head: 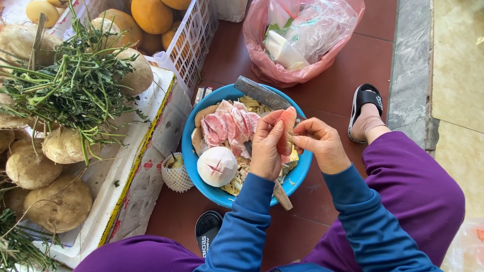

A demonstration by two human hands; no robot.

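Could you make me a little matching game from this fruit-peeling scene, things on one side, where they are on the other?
Things:
1. pink fruit segment
2. knife
3. white peeled fruit
4. pink plastic bag

Places:
a. lying across the far rim of the blue bowl
b. on the red floor beyond the bowl
c. held between the left hand and right hand
d. inside the bowl, near its left side

Pairs: 1-c, 2-a, 3-d, 4-b
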